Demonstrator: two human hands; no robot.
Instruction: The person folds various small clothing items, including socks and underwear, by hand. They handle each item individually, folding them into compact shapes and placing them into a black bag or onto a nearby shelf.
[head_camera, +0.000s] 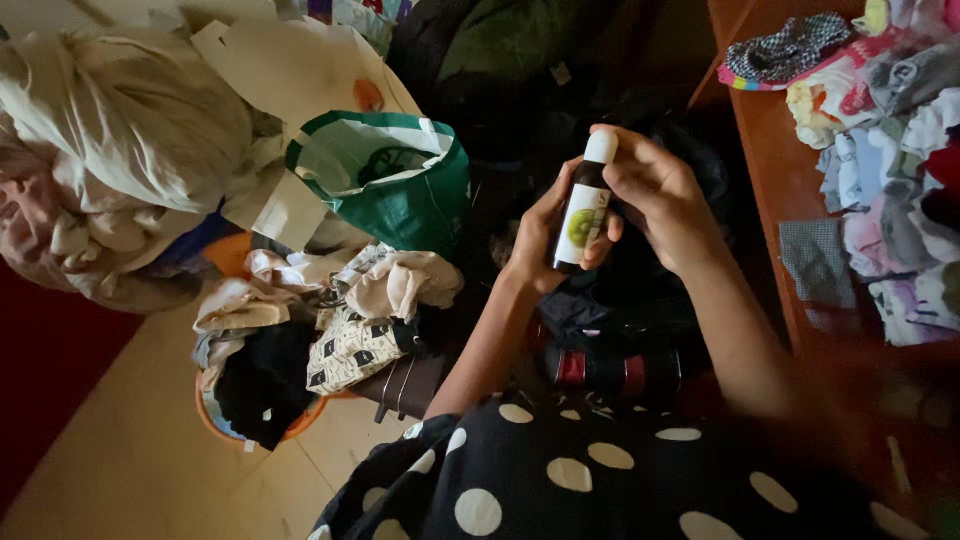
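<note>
Bottle (585, 205): small dark bottle with a white cap and a pale label bearing a green round picture; held upright in the middle of the frame, right of centre, above a dark heap.
Left hand (535, 245): reaches up from the lower middle; its fingers are clamped on the lower body of the bottle, thumb across the label's base.
Right hand (655, 195): comes in from the lower right; its fingers are curled together around the upper part of the bottle and its cap, index finger lying just past the cap.
Polka-dot garment (560, 480): black cloth with white spots, along the bottom edge, nearest the camera.
Red-and-dark item (610, 370): lies just under the hands, lower middle; too dim to tell what it is.
Orange basket (215, 420): lower left on the floor, heaped with crumpled clothes (350, 310), pale, black and patterned.
Floor (120, 450): pale boards at lower left, dark red strip at the far left edge.
Green bag (400, 180): open-mouthed, upper middle left, just behind the basket.
White bundle (110, 130): large knotted cloth mass, upper left.
Bench (775, 170): reddish wood, right side of the frame, carrying folded small clothes (895, 150) in mixed colours up to the upper right corner.
</note>
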